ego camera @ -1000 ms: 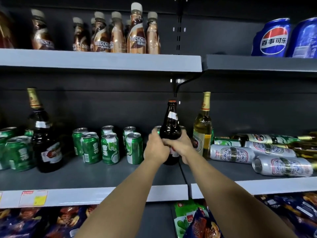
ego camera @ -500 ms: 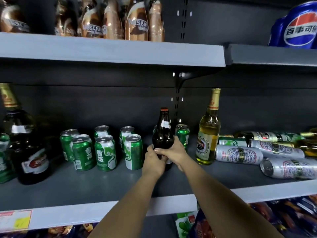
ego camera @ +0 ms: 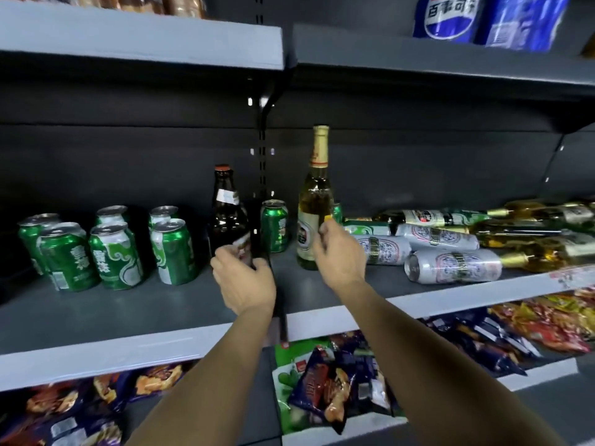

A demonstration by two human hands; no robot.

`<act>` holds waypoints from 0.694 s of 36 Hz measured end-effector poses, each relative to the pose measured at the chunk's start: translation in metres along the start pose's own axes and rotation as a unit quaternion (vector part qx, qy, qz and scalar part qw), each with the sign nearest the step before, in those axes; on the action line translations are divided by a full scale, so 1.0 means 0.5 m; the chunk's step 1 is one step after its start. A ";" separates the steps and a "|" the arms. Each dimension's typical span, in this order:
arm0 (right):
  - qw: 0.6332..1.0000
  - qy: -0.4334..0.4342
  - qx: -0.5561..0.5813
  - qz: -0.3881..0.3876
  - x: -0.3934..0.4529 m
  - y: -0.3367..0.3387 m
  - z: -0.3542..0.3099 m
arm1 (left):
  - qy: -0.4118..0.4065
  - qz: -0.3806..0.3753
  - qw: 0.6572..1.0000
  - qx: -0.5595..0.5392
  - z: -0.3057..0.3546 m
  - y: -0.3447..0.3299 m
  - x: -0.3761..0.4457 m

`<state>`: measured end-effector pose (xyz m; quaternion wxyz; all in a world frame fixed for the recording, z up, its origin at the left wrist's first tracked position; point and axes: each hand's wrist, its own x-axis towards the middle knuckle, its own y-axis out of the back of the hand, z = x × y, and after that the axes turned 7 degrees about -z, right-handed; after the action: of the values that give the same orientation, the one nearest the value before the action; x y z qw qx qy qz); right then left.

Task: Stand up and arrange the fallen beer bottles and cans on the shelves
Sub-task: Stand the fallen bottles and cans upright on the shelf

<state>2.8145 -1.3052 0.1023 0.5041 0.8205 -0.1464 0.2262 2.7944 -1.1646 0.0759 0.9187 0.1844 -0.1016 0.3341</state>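
My left grip [ego camera: 243, 278] loosely cups the upright brown bottle [ego camera: 229, 220]; my right grip [ego camera: 338, 249], empty and half-curled, sits nearer the fallen cans [ego camera: 452, 265], lengthwise along the shelf [ego camera: 450, 296].

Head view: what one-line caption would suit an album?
Left hand at a standing brown bottle, right hand by a clear bottle, silver cans still toppled.

The short bottle [ego camera: 227, 217] stands on the shelf [ego camera: 128, 304] just behind the left grip [ego camera: 243, 280]. Upright cans [ego camera: 112, 249] stand to its left. The tall bottle [ego camera: 314, 204] stands behind the right grip [ego camera: 338, 251]; fallen cans [ego camera: 452, 265] and bottles [ego camera: 531, 233] lie to that grip's right.
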 end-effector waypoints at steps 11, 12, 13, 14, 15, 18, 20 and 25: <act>0.954 0.036 -0.228 -0.192 0.060 0.089 0.248 | -0.039 -0.187 0.981 0.044 0.096 -0.177 -0.127; 0.952 0.041 -0.229 -0.200 0.065 0.089 0.255 | -0.031 -0.210 0.976 0.047 0.098 -0.189 -0.132; 0.950 0.045 -0.229 -0.209 0.070 0.087 0.260 | -0.023 -0.231 0.971 0.053 0.100 -0.200 -0.135; 0.948 0.047 -0.227 -0.218 0.074 0.085 0.265 | -0.015 -0.249 0.966 0.060 0.102 -0.209 -0.137; 0.946 0.048 -0.224 -0.228 0.079 0.081 0.268 | -0.009 -0.264 0.962 0.065 0.102 -0.217 -0.139; 0.942 0.049 -0.214 -0.253 0.095 0.071 0.278 | 0.005 -0.297 0.952 0.075 0.106 -0.242 -0.137; 0.937 0.054 -0.239 -0.251 0.103 0.065 0.285 | 0.001 -0.310 0.947 0.085 0.107 -0.260 -0.131; 0.922 0.062 -0.308 -0.227 0.114 0.056 0.292 | -0.016 -0.312 0.944 0.109 0.100 -0.291 -0.121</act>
<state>2.8827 -1.4487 0.0963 0.7775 0.6208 0.0131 0.0995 2.8405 -1.3230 0.0633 0.9494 0.3115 -0.0165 0.0372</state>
